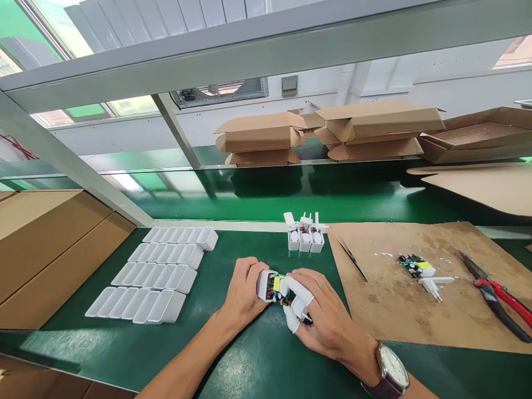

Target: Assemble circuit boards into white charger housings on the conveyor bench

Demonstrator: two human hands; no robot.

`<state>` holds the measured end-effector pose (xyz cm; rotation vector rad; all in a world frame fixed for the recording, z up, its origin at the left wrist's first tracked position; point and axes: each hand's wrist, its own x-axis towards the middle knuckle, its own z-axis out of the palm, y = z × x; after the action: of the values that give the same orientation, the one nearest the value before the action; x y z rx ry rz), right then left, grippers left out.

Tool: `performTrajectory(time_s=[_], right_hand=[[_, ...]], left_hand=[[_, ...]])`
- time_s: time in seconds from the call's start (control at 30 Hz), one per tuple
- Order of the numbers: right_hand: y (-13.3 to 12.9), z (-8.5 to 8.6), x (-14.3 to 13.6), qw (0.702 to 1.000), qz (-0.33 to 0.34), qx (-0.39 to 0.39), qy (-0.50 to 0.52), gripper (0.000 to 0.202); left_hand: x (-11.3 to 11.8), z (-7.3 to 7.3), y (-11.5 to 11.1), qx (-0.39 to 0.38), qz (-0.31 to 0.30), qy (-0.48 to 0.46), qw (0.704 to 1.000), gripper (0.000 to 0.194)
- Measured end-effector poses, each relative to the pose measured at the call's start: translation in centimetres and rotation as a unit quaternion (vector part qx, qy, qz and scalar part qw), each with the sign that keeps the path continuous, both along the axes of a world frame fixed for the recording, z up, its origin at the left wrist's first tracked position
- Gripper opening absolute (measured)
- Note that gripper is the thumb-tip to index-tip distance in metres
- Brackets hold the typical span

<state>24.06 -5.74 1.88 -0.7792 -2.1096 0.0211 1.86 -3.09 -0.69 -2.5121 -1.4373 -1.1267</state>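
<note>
Over the green bench, my left hand [243,288] is closed around a white plastic housing [261,286], its open end facing right. A circuit board [276,287] with a yellow block and small components sits at that opening; how deep it reaches inside is hidden. White finger cots [298,289] cover the thumb and a finger of my right hand [332,318], which pinches the board's right end. Beside those fingers shows a white plug piece [300,308], partly covered by them. Behind my hands stand several white housings with plug tops and boards [305,239].
Rows of empty white housings [155,275] lie at the left. On a brown cardboard sheet [382,316] are tweezers [352,258], another circuit board [415,266] with a white plug piece [432,285], and red-handled pliers [494,293]. Cardboard boxes [261,137] line the back; a large carton [58,244] stands left.
</note>
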Motion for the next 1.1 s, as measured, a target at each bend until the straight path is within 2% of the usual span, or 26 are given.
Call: performTrajectory(time_s=[0.33, 0.7, 0.93, 1.1], right_hand=[[-0.1, 0.4, -0.2, 1.000, -0.005, 0.006, -0.014, 0.049], [-0.4, 0.7, 0.1, 0.999, -0.008, -0.007, -0.033, 0.059], [-0.4, 1.0, -0.1, 0.999, -0.009, -0.008, -0.032, 0.057], [-0.3, 0.4, -0.2, 1.000, -0.005, -0.007, -0.028, 0.053]], left_hand=[[0.0, 0.0, -0.2, 0.010, -0.006, 0.013, 1.000, 0.033], [0.4, 0.6, 0.1, 0.063, -0.018, 0.003, 0.998, 0.030], [0.2, 0.3, 0.1, 0.052, -0.025, -0.001, 0.998, 0.032], [0.5, 0.4, 0.0, 0.049, -0.027, -0.003, 0.998, 0.032]])
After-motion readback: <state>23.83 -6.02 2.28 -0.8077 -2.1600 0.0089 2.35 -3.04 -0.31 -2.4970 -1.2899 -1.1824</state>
